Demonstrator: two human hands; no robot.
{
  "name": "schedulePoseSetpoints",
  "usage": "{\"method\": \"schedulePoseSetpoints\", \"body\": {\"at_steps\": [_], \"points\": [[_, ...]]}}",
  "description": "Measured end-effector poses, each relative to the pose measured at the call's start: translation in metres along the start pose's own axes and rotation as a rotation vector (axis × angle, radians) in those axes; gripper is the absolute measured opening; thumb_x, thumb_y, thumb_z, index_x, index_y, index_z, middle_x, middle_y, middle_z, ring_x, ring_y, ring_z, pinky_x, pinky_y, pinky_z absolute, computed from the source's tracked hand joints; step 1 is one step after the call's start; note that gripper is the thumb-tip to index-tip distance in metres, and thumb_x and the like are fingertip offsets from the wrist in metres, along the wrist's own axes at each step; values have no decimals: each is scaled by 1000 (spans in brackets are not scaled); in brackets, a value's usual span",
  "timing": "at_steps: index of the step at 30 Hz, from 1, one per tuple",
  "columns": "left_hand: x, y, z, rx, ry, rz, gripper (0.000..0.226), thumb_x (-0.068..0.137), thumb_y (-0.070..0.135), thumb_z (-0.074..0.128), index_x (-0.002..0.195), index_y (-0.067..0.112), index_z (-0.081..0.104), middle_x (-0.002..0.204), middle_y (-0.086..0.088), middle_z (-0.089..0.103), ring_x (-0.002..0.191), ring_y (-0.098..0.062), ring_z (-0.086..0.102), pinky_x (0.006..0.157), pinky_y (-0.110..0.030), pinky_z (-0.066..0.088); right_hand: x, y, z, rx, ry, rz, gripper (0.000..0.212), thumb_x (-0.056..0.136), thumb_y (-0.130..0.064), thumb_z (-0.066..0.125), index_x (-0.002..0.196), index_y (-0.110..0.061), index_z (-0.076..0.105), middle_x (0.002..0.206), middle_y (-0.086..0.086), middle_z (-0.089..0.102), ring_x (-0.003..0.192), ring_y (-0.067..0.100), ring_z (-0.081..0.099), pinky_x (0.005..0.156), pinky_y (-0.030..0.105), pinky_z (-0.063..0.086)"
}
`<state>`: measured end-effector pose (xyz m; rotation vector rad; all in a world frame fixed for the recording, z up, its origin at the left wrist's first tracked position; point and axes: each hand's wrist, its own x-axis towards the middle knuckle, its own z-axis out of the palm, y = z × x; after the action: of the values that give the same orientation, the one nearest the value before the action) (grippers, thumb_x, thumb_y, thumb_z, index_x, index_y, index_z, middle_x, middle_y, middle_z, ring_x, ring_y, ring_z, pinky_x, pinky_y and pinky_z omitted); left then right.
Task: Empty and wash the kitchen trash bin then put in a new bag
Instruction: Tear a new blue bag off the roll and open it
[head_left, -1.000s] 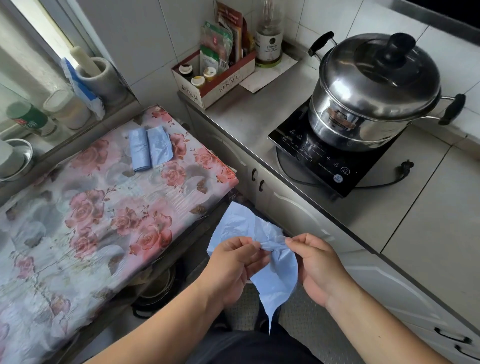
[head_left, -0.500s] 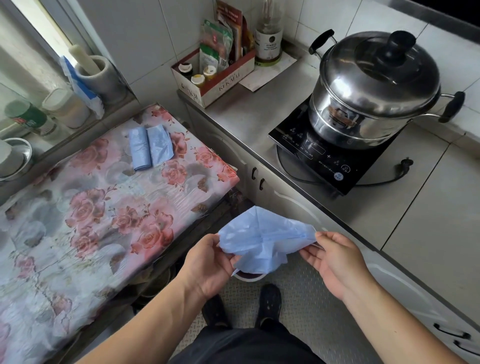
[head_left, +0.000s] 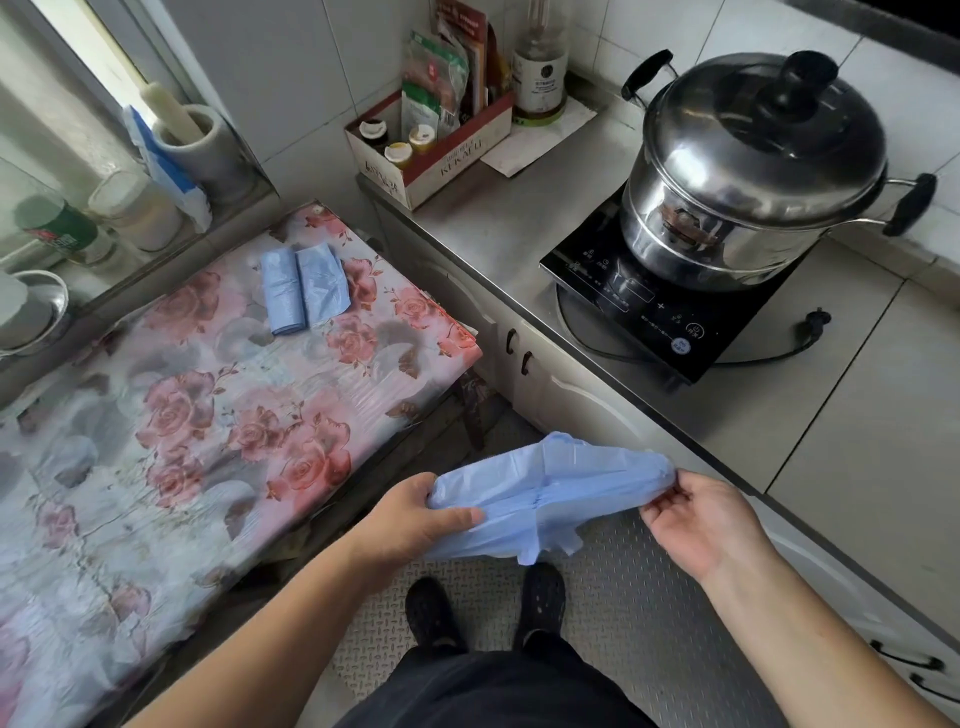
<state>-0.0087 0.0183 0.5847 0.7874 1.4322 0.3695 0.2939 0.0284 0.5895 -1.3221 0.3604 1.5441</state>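
One pale blue trash bag is stretched out between two hands above the floor, just in front of the person's two dark shoes. The left hand grips the bag's edge at 9 o'clock, fingers curled around the plastic with the thumb on top. The right hand pinches the opposite edge at 3 o'clock between thumb and fingertips. The bag hangs slack between them, its loose bottom drooping toward 6 o'clock.

At 10 o'clock from the bag, one roll of blue bags, partly unrolled into two side-by-side folds, lies on a table covered with a flowered cloth. At 1 o'clock, the steel worktop carries one induction hob with one lidded steel pot on it; the hob's cord and plug lie loose to its right. At 12 o'clock stands one cardboard box holding three small bottles and several packets, with one tall bottle just beside it. The table's corner and the worktop's cabinet doors flank the narrow patterned floor mat where the person stands.
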Motion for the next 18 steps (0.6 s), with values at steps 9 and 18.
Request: {"method": "schedulePoseSetpoints", "body": {"at_steps": [9, 18], "points": [[15, -6, -7, -207, 461, -151, 14, 91, 20, 67, 95, 7, 70, 92, -18, 75, 66, -22, 68, 53, -27, 54, 15, -6, -18, -144, 71, -60, 30, 97, 1, 46, 124, 8, 57, 119, 21, 67, 107, 31, 66, 83, 40, 57], [11, 23, 11, -368, 477, -185, 36, 90, 57, 60, 79, 23, 59, 85, 1, 66, 75, -18, 65, 56, -26, 45, 4, 13, -13, -1374, 0, -378, 62, 89, -58, 60, 133, -17, 50, 138, 6, 55, 111, 16, 58, 91, 34, 48]]}}
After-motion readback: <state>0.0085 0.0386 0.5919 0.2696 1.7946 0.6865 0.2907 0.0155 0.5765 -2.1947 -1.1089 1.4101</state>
